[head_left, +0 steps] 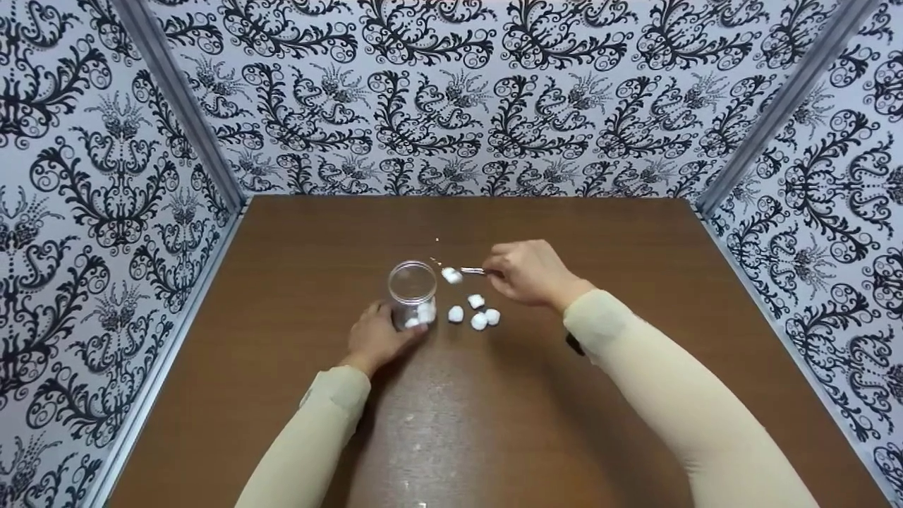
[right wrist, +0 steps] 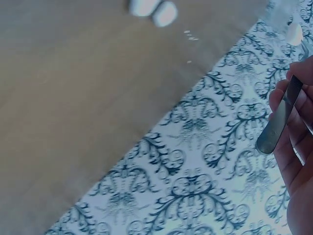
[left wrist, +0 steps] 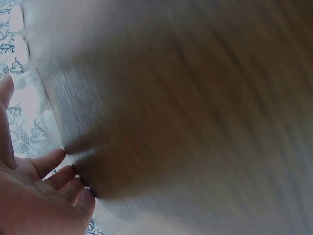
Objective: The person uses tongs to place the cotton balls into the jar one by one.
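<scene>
I see the right hand [head_left: 530, 271] pinching tweezers [right wrist: 279, 118] (cotton ball [head_left: 451, 275] at the tips), the left hand [head_left: 379, 333] gripping a jar [head_left: 412, 303].

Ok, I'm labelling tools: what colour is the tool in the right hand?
Silvery grey; the tool shows best in the right wrist view.

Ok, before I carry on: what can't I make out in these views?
- Head: exact count of white pieces in the jar; they overlap, and the left hand covers part of its side.
- Right wrist: middle of the metal tool, behind the right hand's fingers.
- Right wrist: what the specks are; too small.
- Head: dark object, mostly hidden by the right sleeve.
</scene>
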Available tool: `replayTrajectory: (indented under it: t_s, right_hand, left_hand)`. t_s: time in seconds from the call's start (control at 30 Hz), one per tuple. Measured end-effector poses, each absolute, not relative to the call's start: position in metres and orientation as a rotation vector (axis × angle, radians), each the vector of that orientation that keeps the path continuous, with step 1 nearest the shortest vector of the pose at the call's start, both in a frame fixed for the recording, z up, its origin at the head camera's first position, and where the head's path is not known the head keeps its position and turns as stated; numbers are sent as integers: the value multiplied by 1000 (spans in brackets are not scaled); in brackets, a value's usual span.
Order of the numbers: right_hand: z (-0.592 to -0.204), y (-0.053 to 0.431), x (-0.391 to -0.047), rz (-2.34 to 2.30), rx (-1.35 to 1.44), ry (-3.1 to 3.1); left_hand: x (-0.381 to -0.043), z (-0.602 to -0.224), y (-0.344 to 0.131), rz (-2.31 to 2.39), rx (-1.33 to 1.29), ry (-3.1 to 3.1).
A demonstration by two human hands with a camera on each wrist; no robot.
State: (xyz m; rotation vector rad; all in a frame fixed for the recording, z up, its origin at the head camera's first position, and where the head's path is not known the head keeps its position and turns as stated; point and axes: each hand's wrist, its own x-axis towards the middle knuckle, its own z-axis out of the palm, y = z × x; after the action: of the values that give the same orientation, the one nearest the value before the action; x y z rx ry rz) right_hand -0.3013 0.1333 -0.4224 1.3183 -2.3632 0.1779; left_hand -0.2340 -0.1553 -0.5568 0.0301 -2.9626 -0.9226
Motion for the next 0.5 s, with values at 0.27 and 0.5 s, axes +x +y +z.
replayTrajectory:
  t_s: [0.27,0.5]
  right_hand:
    - [-421,95,-304,164,1332,-2366]
    - [-432,82,-304,169,1329,-2376]
  left_hand:
    - [-233,-554,-156,-922,40,-2976]
    - [-233,-553,-155,-926,65,-2985]
